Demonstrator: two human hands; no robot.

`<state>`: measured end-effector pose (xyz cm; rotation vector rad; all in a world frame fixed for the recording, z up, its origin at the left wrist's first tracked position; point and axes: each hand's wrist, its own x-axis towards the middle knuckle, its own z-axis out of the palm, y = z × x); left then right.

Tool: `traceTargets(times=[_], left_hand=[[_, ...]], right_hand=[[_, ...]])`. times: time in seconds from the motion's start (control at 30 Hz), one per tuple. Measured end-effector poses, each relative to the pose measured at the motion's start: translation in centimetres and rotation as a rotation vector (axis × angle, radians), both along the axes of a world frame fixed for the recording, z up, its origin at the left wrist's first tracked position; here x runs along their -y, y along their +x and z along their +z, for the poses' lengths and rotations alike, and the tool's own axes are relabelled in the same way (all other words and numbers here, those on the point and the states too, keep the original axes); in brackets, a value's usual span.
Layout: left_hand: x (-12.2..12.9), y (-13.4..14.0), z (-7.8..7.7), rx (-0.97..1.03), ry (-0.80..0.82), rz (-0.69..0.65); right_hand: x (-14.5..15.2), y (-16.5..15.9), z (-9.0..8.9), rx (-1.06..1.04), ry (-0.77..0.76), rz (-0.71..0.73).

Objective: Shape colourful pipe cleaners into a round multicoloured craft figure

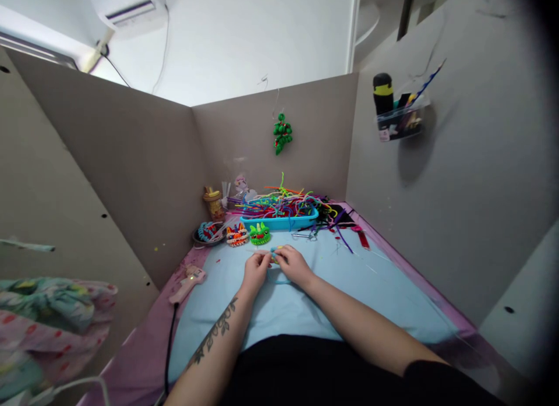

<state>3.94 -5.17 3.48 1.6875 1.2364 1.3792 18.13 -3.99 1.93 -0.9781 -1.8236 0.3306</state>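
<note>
Over the light blue cloth, my left hand (257,267) and my right hand (296,266) meet, fingertips pinched together. Between them is a small piece of blue and yellow pipe cleaner (273,254), mostly covered by the fingers. A light blue strand (279,281) hangs or lies just below the hands; its link to the piece is unclear. Just beyond stand a green pipe-cleaner animal head (260,234) and an orange and white one (237,235). Scissors (304,236) lie past my right hand.
A blue tray (279,222) heaped with colourful pipe cleaners stands at the back. Left are a dark bowl (208,241), a lidded cup (213,204) and a pink glue gun (188,283) with a black cord. Grey partitions (279,161) enclose the table; a clear bin (402,123) hangs right.
</note>
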Motion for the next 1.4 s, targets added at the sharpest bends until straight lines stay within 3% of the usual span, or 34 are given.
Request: traceTargets(times=[0.6, 1.0, 1.4], left_hand=[[-0.4, -0.4, -0.5, 0.026, -0.016, -0.045], [0.0, -0.1, 0.0, -0.023, -0.062, 0.028], [-0.5, -0.3, -0.9, -0.041, 0.001, 0.024]], right_hand=[[0.3, 0.1, 0.3, -0.031, 0.007, -0.087], [0.1, 0.2, 0.0, -0.024, 0.013, -0.090], [-0.1, -0.1, -0.3, 0.020, -0.041, -0.029]])
